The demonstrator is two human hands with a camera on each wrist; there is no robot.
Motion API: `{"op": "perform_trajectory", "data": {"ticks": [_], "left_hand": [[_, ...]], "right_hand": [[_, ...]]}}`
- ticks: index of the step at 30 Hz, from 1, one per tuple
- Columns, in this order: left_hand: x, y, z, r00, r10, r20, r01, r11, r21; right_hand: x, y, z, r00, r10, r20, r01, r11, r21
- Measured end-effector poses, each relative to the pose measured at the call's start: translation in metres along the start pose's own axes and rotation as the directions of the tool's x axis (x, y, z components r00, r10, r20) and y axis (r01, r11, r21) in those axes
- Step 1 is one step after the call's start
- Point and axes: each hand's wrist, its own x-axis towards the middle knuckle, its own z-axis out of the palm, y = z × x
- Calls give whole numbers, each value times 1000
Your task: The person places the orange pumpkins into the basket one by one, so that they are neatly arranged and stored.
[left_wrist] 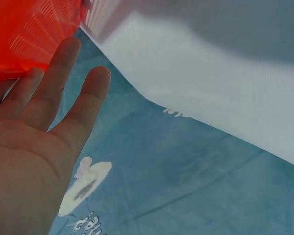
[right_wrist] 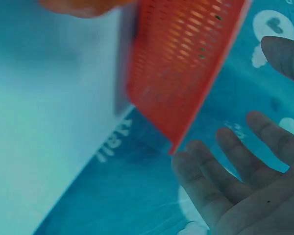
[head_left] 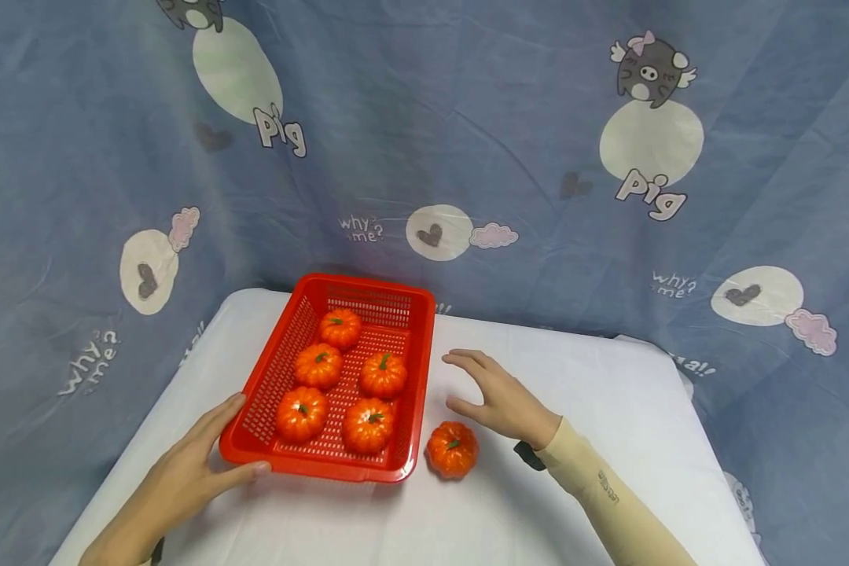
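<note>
Red basket (head_left: 416, 369) with little holes, orange pumpkins (head_left: 452, 449) with green stems, white table (head_left: 608, 409), blue curtain (head_left: 467, 118) with pigs.

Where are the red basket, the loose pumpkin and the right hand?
red basket (head_left: 325, 468), head view, bare near rim.
loose pumpkin (head_left: 452, 449), head view, middle of its top.
right hand (head_left: 498, 397), head view, back of the hand.

White table (head_left: 608, 409): red basket (head_left: 283, 358) sits left of centre, running from near the front edge toward the back edge. One small pumpkin (head_left: 452, 449) just beside the basket's front right corner.
</note>
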Motion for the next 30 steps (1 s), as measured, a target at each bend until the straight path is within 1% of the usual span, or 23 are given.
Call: {"op": "perform_trajectory", "data": {"ticks": [3,10,14,22,24,28,30], "left_hand": [[0,0,-1,1000,18,-16,-18,1000,-8],[1,-1,0,1000,16,-11,-16,1000,-13],[1,-1,1,1000,10,-5,-10,1000,-11],[1,-2,3,999,37,-22,-37,999,-24],[2,-2,2,999,37,-21,-37,999,-20],[1,-2,3,1000,16,-7,-16,1000,-12],[1,-2,3,1000,9,-3,-9,1000,-13]], "right_hand": [[-11,6,4,1000,-6,-3,6,1000,13],[-36,13,17,999,-53,-9,54,992,117],[-46,13,27,999,-49,5,48,991,124],[-55,14,42,997,-17,81,7,993,117],[-56,15,45,995,-5,98,-7,993,121],[-57,16,49,993,5,120,-20,992,121],[-57,16,51,993,-3,120,-12,993,120]]}}
